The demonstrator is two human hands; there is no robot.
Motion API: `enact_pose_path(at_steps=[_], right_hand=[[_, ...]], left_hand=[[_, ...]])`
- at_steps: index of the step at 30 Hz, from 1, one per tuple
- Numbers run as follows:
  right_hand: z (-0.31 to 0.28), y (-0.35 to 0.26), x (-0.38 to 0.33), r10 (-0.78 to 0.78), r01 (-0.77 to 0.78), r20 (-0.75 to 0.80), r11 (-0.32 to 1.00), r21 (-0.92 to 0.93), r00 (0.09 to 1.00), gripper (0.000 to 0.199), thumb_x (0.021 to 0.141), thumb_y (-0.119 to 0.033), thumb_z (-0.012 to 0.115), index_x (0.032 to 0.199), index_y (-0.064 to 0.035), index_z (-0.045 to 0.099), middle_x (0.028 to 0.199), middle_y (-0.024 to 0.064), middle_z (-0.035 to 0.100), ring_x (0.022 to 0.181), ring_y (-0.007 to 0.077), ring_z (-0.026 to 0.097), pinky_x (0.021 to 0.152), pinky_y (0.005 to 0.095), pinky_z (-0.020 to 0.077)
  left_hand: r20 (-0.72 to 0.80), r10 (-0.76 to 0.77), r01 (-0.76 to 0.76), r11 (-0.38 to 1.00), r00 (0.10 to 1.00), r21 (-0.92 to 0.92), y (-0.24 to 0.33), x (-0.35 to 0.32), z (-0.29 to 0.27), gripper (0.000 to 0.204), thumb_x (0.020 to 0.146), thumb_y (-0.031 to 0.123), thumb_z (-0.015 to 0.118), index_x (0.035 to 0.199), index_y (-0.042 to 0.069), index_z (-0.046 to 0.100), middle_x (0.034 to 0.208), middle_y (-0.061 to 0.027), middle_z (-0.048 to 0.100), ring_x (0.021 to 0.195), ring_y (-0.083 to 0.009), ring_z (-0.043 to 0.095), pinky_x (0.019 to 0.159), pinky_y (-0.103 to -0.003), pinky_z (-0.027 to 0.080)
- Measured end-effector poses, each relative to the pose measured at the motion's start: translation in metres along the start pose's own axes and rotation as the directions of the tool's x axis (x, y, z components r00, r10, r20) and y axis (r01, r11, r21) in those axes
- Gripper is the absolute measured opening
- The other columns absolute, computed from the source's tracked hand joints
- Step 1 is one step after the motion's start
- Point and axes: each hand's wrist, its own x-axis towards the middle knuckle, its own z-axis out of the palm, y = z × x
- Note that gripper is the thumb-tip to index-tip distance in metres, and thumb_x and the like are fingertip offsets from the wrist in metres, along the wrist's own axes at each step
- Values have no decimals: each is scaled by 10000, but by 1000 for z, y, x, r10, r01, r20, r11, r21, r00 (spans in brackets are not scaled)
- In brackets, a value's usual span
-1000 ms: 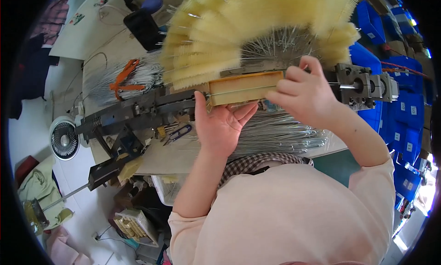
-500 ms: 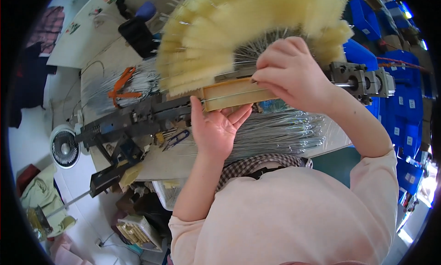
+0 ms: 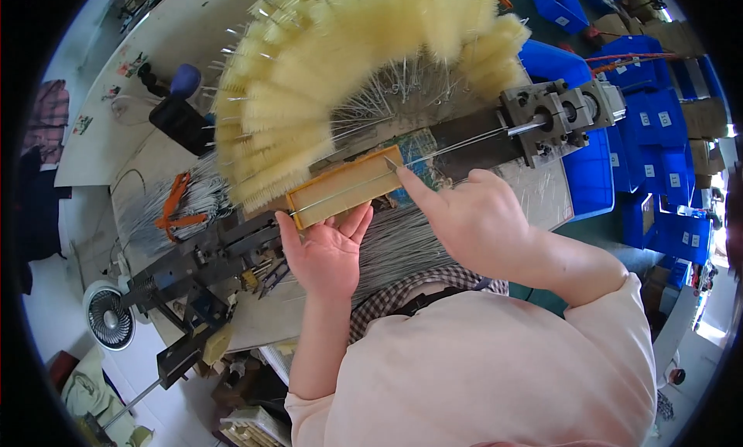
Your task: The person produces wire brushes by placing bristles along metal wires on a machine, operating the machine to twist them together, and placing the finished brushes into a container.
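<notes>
A shallow orange-rimmed tray (image 3: 350, 185) holds a layer of pale yellow bristles. A thin wire (image 3: 457, 147) runs lengthwise over it to the metal spindle at the right. My left hand (image 3: 325, 255) is palm up at the tray's left part, thumb at its left end and fingers under the near edge, supporting it. At the right end, the stretched index finger of my right hand (image 3: 484, 219) touches the bristles near the wire. Its other fingers are curled, with nothing visible in them. Finished-looking yellow bristle brushes (image 3: 309, 91) with wire stems lie fanned out behind the tray.
A metal clamp block with a spindle (image 3: 553, 114) stands at the right end of the bench. Straight wires (image 3: 395, 242) lie near me, and another bundle with an orange tie (image 3: 179, 207) at the left. Blue bins (image 3: 588, 172) stand at the right; a small fan (image 3: 110, 315) at the left.
My right hand has moved off the wire over the tray and now has its index finger stretched to the tray's right end. The view has shifted, so the bench appears further left.
</notes>
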Motion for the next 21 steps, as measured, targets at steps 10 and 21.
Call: enact_pose_path(at_steps=[10, 21], right_hand=[[3, -5, 1, 32, -32, 71, 999, -12, 997, 566, 677, -49, 590, 1226, 27, 474, 493, 4, 437, 425, 192, 432, 491, 329, 349], [3, 0, -1, 19, -18, 11, 998, -53, 1000, 590, 618, -107, 560, 1188, 38, 508, 497, -21, 455, 430, 138, 460, 479, 284, 357]], left_hand=[[-5, -47, 47, 979, 999, 199, 6, -4, 14, 682, 881, 602, 286, 1300, 67, 348, 1261, -63, 422, 1102, -248, 478, 963, -399, 314], [-16, -98, 98, 934, 995, 344, 10, -1, 17, 681, 867, 615, 308, 1301, 93, 363, 1290, -44, 413, 1118, -242, 462, 878, -342, 319]])
